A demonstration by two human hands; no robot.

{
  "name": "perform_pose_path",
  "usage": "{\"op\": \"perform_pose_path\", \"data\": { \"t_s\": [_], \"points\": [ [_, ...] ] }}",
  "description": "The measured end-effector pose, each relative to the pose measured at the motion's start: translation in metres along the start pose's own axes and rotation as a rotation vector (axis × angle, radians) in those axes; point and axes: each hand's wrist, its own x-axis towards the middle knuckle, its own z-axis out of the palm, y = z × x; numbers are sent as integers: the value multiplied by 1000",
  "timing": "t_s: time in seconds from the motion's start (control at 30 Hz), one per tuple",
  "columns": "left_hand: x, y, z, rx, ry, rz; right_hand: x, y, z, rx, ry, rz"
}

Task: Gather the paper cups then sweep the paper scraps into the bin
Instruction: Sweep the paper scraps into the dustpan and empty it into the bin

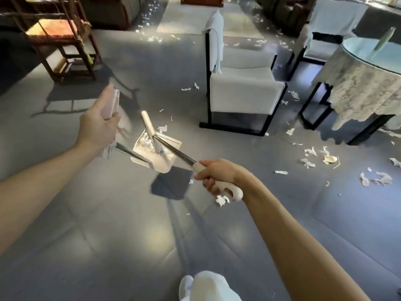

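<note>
Two hands sit mid-frame, both busy. L hand (98, 129), centre left, has its fingers wrapped round a pink handle (111, 104) that pokes up past the knuckles. Something white & blurred hangs under the palm, can't tell what. A metal rod (132, 155) runs from below that hand down to the dustpan (162, 165), which hangs tilted above the floor (130, 213) w/ its dark shadow right beneath.

R hand (217, 177), centre, has its fingers clamped round the cream grip of the broom (175, 151); the grip ends in a hook by the wrist. Broom shaft slants up-left into the dustpan, white head standing inside.

Scraps (145, 141) sit in the pan by its comb teeth. More lie loose on the floor: a thick patch at mid right, a few by the white chair (243, 90) in upper centre, many more along the top of frame.

Round table (368, 53) w/ lace cloth is at upper right, wooden chair (63, 40) at upper left. Person's pale leg (208, 287) & shoe show at bottom centre.
</note>
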Motion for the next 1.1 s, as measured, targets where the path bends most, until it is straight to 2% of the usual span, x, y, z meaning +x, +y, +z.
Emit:
{"op": "perform_pose_path", "data": {
  "t_s": [0.23, 0.53, 0.7, 0.93, 1.03, 1.1],
  "points": [
    [246, -67, 37, -45, 48, -12, 183, -171, -38, -114, -38, -50],
    [574, -147, 71, -52, 94, 23, 412, -415, -75, 23, -33, -67],
    [756, -203, 83, -118, 25, 52, 543, -536, -92, 66, -6, -72],
    [1033, -292, 133, -77, -33, 142, 759, -704, -116, 73, -12, -79],
    [1153, -298, 166, -32, -84, 187, 835, -777, -141, 109, 17, -125],
    [1222, -296, 196, -20, -150, 227, 878, -819, -159, 41, 66, -157]
  ]
}}
